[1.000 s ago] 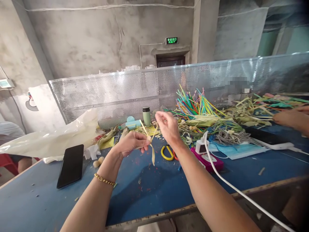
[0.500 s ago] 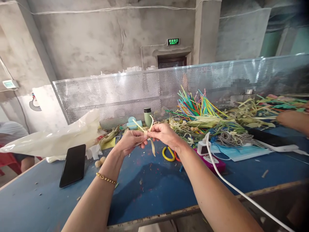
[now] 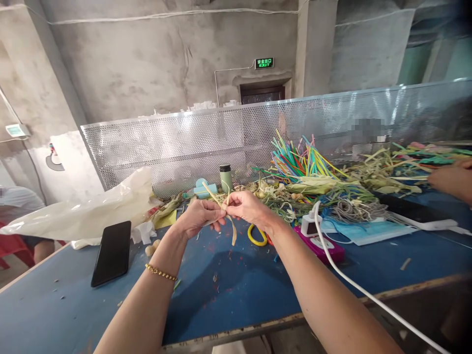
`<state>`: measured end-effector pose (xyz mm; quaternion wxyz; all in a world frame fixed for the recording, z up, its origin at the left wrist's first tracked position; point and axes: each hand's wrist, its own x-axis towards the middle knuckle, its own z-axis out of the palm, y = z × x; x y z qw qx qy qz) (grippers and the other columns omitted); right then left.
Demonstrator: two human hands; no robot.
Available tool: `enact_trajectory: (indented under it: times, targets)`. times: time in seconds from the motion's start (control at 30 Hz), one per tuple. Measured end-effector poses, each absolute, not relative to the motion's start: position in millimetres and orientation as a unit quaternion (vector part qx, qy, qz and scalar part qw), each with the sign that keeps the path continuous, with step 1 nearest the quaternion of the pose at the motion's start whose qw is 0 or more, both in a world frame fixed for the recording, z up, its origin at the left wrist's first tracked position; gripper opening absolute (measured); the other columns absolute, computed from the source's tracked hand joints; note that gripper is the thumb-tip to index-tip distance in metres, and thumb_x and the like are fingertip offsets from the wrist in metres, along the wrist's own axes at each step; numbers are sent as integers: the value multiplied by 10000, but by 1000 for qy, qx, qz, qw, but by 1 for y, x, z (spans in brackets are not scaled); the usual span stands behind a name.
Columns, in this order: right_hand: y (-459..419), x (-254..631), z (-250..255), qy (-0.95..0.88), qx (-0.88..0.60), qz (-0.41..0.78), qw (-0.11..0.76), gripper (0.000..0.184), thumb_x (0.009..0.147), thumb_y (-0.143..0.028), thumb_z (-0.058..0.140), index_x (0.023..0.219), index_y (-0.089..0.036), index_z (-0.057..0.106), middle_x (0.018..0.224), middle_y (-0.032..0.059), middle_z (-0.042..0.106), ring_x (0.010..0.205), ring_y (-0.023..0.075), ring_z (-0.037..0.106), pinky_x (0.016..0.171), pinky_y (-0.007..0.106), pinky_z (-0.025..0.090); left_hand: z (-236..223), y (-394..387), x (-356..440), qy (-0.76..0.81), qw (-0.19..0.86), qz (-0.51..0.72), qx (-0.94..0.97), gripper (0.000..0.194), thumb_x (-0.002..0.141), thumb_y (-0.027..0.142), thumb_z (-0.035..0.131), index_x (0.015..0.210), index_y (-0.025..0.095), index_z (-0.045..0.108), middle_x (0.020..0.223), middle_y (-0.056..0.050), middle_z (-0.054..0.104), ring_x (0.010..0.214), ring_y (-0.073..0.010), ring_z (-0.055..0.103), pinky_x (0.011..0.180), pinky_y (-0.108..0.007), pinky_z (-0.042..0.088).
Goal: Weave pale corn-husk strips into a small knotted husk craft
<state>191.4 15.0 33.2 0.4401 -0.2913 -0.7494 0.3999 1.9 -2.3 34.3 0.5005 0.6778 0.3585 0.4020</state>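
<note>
My left hand (image 3: pixel 199 217) and my right hand (image 3: pixel 246 208) meet above the blue table, thumbs and fingers pinched close together. Between them they hold pale corn husk strips (image 3: pixel 233 233). Two thin ends stick up above the fingers and one flat, curling end hangs below. The crossing point of the strips is partly covered by my fingertips. Just right of the hands lie scissors with a yellow handle loop (image 3: pixel 257 236), partly hidden by my right forearm. A green bottle with a black lid (image 3: pixel 225 179) stands behind the hands.
A black phone (image 3: pixel 111 253) and a plastic bag (image 3: pixel 88 211) are on the left. Colourful pipe cleaners (image 3: pixel 302 160), dried husks (image 3: pixel 383 172) and grey cord (image 3: pixel 356 209) are heaped at right. A white cable (image 3: pixel 354 285) crosses the front edge. Another person's hand (image 3: pixel 452 179) is far right.
My right fingers have shifted slightly at the crossing, and the strips have turned a little, with the lower end hanging lower. The other person's hand has moved slightly right.
</note>
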Motion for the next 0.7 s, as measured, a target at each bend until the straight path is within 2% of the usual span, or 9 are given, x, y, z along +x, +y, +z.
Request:
enact_trajectory:
  times: [0.13, 0.23, 0.3, 0.57, 0.7]
  targets:
    - [18, 195, 32, -763, -290, 373, 441, 122, 733, -231, 739, 739, -147, 651, 632, -22, 584, 560, 90, 480, 507, 231, 364, 36, -5, 2, 343, 519, 390, 678, 378, 682, 490, 872, 680, 133, 749, 656, -76, 719, 536, -110, 607, 540, -235, 468]
    - [17, 196, 32, -778, -288, 361, 425, 176, 756, -287, 754, 726, -147, 653, 642, -4, 610, 589, 102, 511, 527, 236, 376, 36, -8, 5, 359, 503, 385, 686, 501, 804, 618, 727, 661, 139, 744, 641, -96, 721, 541, -126, 618, 541, -241, 477]
    - [15, 196, 33, -786, -293, 353, 415, 150, 769, -268, 735, 727, -149, 654, 658, 8, 637, 611, 111, 538, 540, 238, 383, 36, -9, 8, 386, 475, 384, 691, 550, 854, 642, 651, 630, 146, 731, 593, -96, 704, 515, -132, 615, 508, -237, 454]
    - [18, 193, 32, -740, -306, 376, 467, 156, 738, -268, 748, 763, -146, 655, 621, -11, 597, 544, 100, 500, 511, 242, 382, 36, -10, 20, 410, 449, 456, 650, 377, 937, 379, 582, 672, 137, 697, 599, -77, 713, 505, -135, 652, 513, -232, 466]
    - [19, 192, 32, -739, -304, 371, 473, 138, 735, -252, 733, 755, -146, 647, 612, -17, 596, 537, 95, 496, 516, 241, 383, 38, -13, 21, 390, 472, 458, 645, 357, 942, 422, 589, 739, 142, 677, 600, -64, 711, 499, -140, 659, 496, -229, 464]
